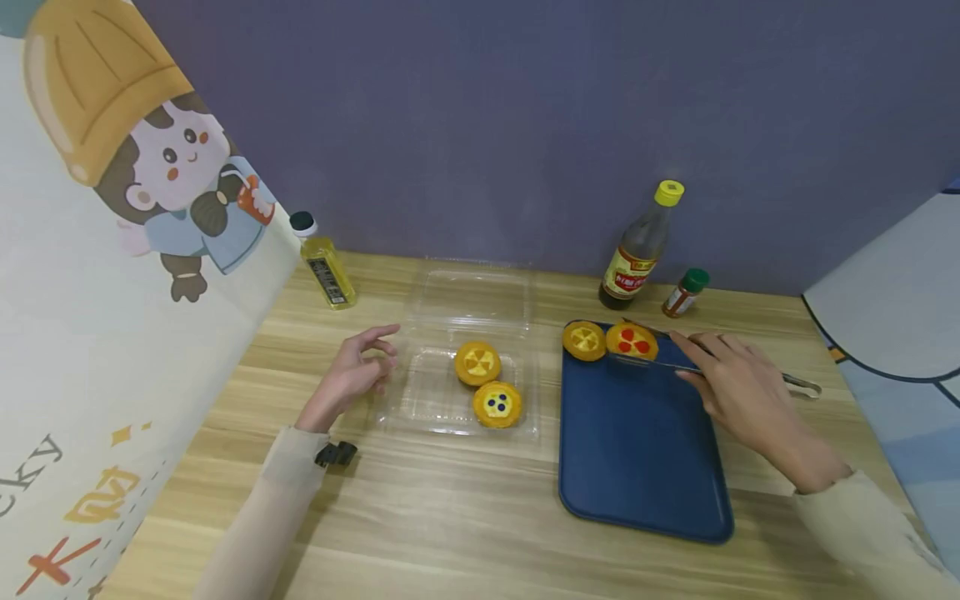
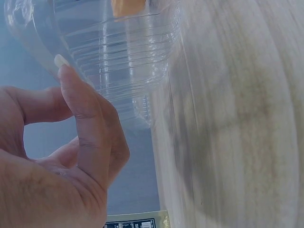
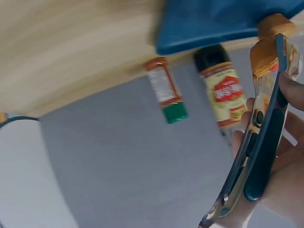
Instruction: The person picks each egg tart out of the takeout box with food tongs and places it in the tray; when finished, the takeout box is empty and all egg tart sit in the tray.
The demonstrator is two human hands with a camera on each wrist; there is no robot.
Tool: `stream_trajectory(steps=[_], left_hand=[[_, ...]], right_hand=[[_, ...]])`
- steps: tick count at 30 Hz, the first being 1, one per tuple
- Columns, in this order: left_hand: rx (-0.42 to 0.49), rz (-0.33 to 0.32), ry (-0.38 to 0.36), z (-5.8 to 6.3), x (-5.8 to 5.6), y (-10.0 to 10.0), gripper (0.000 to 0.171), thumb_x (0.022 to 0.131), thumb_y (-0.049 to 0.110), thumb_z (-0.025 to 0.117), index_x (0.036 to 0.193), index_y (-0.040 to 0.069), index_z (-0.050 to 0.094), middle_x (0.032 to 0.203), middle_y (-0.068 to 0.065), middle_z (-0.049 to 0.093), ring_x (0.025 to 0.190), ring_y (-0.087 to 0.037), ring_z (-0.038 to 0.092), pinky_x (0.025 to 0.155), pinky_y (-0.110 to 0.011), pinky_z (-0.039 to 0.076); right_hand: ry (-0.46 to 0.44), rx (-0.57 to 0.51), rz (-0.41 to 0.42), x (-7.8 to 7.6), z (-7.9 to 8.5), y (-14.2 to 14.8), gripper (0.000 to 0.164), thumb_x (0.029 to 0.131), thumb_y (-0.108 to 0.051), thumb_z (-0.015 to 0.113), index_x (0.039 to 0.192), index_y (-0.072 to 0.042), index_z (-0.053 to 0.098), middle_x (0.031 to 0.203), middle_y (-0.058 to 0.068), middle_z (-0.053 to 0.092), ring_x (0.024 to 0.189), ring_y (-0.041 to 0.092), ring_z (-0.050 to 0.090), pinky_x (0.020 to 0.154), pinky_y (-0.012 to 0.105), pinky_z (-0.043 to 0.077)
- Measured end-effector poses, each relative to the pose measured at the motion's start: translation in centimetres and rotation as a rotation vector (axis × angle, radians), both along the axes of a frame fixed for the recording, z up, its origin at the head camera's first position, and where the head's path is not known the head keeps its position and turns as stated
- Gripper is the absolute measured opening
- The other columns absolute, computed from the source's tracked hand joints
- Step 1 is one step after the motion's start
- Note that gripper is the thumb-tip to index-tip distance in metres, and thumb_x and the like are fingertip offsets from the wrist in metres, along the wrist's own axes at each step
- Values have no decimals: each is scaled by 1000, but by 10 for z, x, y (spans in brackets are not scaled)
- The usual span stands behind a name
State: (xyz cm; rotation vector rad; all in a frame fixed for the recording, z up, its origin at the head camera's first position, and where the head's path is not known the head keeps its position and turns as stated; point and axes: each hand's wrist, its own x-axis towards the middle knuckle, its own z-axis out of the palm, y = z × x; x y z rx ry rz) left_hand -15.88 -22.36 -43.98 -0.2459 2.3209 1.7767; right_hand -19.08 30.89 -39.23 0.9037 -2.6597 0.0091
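My right hand (image 1: pixel 738 387) holds metal tongs (image 3: pixel 266 137) with dark teal grips. Between the tongs' ends is an egg tart with red dots (image 1: pixel 632 342), at the far edge of the blue tray (image 1: pixel 637 450); whether it touches the tray I cannot tell. Beside it on the tray lies a tart with a yellow wedge pattern (image 1: pixel 583 341). My left hand (image 1: pixel 352 375), fingers loosely bent and holding nothing, is by the left side of an opened clear plastic box (image 1: pixel 431 392). In that box sit another wedge-patterned tart (image 1: pixel 477 363) and a tart with blue dots (image 1: pixel 498 405).
An oil bottle (image 1: pixel 327 271) with a black cap stands at the back left. Behind the tray are a yellow-capped sauce bottle (image 1: pixel 633 258) and a small green-capped jar (image 1: pixel 684 293). A dark purple wall (image 1: pixel 480 133) borders the wooden table (image 1: pixel 450 517).
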Motion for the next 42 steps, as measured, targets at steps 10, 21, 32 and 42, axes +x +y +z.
stream_trajectory(steps=[10, 21, 32, 42], left_hand=[[20, 12, -8, -2, 4, 0, 71, 94, -8, 58, 160, 9, 40, 129, -21, 52, 70, -13, 57, 55, -24, 54], [25, -1, -1, -2, 1, 1, 70, 94, -8, 59, 160, 8, 40, 126, -20, 52, 72, -15, 59, 54, -25, 55], [6, -3, 2, 1, -1, 2, 69, 95, -8, 59, 159, 8, 40, 127, -21, 53, 71, -14, 58, 54, -25, 55], [0, 5, 1, 1, 0, 0, 69, 95, -7, 59, 159, 8, 41, 126, -20, 53, 70, -15, 59, 54, -25, 55]], right_hand=[[-13, -59, -49, -3, -21, 38, 64, 83, -11, 85, 143, -6, 62, 121, 19, 70, 104, 41, 64, 68, 61, 54], [-54, -66, -78, -6, -35, 49, 63, 85, -12, 83, 143, -4, 60, 118, 22, 69, 102, 44, 62, 66, 62, 52], [-35, -84, -73, -11, -37, 49, 64, 84, -11, 84, 142, -1, 60, 116, 24, 69, 100, 44, 63, 65, 61, 53], [-45, -84, -67, -11, -37, 46, 67, 84, -12, 84, 144, 0, 57, 114, 25, 67, 98, 42, 62, 63, 57, 49]])
